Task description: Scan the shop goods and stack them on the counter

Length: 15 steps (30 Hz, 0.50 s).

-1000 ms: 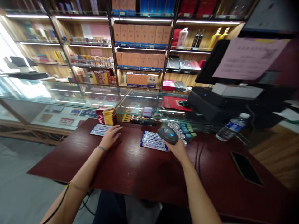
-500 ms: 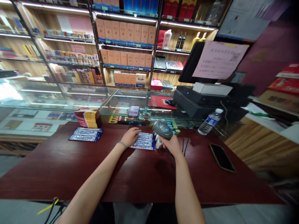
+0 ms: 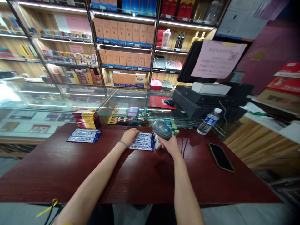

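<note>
My right hand [image 3: 170, 145] is wrapped round the handle of a dark grey barcode scanner [image 3: 161, 129], which has a lit blue light on top. Its head hangs just right of a flat group of blue-and-white packets [image 3: 143, 141] lying on the brown table [image 3: 140, 184]. My left hand [image 3: 130, 136] rests on the left end of these packets, its fingers closed over their edge. Further left lie similar blue-and-white packets [image 3: 83, 135], in front of a stack of red-and-yellow packs [image 3: 86, 118]. Small wrapped items and green-lidded containers [image 3: 173, 127] show partly behind the scanner.
A water bottle [image 3: 209, 122] and a phone [image 3: 221, 157] occupy the table's right side. Behind runs a glass display counter [image 3: 126, 95] with a mouse [image 3: 169, 102] on a red mat. A monitor [image 3: 191, 62] stands at the back right, before shelves of boxed goods.
The view has shifted slightly, moving everything a little to the left in the picture. Both hands keep their places at the packets and on the scanner.
</note>
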### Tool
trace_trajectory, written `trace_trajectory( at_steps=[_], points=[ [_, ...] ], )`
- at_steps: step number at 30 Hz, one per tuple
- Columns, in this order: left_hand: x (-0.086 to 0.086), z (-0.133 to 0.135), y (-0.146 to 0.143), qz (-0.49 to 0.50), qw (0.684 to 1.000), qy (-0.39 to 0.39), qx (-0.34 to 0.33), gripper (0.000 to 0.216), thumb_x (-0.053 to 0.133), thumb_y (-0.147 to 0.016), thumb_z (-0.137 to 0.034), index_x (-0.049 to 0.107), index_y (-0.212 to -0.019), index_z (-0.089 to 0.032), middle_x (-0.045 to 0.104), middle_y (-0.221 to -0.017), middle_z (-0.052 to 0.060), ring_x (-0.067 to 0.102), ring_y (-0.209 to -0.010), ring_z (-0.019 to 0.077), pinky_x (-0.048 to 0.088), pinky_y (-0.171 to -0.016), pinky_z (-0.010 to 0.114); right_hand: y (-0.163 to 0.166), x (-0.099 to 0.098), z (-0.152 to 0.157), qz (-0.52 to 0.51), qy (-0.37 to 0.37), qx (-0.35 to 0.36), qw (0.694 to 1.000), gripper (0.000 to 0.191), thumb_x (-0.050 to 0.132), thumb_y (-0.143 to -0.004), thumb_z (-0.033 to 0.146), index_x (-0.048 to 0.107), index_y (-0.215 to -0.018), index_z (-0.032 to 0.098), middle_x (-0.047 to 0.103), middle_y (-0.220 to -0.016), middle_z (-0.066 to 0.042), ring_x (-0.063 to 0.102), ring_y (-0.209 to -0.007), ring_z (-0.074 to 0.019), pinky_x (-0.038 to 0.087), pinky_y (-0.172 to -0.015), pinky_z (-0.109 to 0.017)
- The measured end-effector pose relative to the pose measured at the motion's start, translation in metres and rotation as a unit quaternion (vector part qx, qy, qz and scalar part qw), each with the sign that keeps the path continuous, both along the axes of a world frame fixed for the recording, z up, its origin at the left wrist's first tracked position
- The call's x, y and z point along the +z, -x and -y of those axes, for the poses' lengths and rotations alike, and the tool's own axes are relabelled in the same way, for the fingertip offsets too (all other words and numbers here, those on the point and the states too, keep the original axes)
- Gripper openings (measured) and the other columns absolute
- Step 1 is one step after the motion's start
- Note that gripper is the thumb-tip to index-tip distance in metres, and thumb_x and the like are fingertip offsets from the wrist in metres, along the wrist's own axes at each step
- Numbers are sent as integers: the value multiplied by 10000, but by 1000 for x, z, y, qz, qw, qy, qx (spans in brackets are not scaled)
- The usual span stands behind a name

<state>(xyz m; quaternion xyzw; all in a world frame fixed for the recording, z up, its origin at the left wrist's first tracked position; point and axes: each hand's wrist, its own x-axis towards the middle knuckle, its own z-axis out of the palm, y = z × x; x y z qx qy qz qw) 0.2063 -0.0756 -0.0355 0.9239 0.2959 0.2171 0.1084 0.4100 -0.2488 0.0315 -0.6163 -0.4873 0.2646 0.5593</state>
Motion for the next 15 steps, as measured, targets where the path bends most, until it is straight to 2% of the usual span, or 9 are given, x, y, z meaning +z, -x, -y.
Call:
trace_trajectory(
  at_steps=[4, 6, 8, 11, 13, 15],
  points=[
    [6, 9, 15, 59, 998, 30, 6, 227, 488, -952, -228, 709, -1007, -220, 678, -1019, 77, 628, -929, 201, 481, -845, 296, 2, 0, -1, 2, -6, -12, 1000, 391, 753, -723, 553, 653, -887, 213, 628, -562, 8, 494, -416, -144, 447, -434, -288],
    [10, 12, 26, 141, 988, 60, 17, 238, 492, -952, -244, 696, -1072, -216, 674, -1056, 77, 622, -974, 203, 477, -891, 309, 4, 0, -1, -13, -8, -13, 1000, 376, 764, -713, 544, 638, -849, 218, 618, -562, 10, 485, -413, -142, 440, -426, -290],
    [14, 13, 38, 240, 964, 105, 50, 265, 514, -942, -280, 686, -1129, -202, 675, -1084, 83, 614, -1019, 214, 470, -934, 330, 7, 0, -1, -20, -10, -5, 1000, 359, 761, -720, 544, 629, -816, 225, 601, -549, 15, 479, -412, -143, 437, -429, -293],
    [18, 11, 60, 357, 893, 259, 86, 308, 595, -895, -347, 688, -1135, -178, 691, -1067, 80, 629, -974, 215, 499, -871, 325, 11, -2, -3, -20, -8, 16, 1000, 356, 736, -750, 567, 620, -740, 230, 565, -500, 22, 484, -408, -148, 436, -442, -296],
    [18, 10, 74, 414, 816, 396, 72, 361, 648, -861, -366, 670, -1162, -167, 694, -1055, 79, 645, -919, 197, 516, -794, 295, 15, -5, -5, -17, -4, 29, 999, 387, 716, -771, 580, 606, -667, 224, 553, -478, 20, 494, -408, -148, 435, -452, -293],
    [16, 9, 87, 461, 732, 500, 52, 418, 688, -838, -347, 635, -1214, -172, 688, -1035, 75, 654, -869, 167, 522, -739, 263, 20, -8, -7, -9, -5, 36, 999, 419, 700, -786, 581, 591, -610, 216, 550, -459, 15, 506, -408, -148, 441, -465, -292]
  ],
)
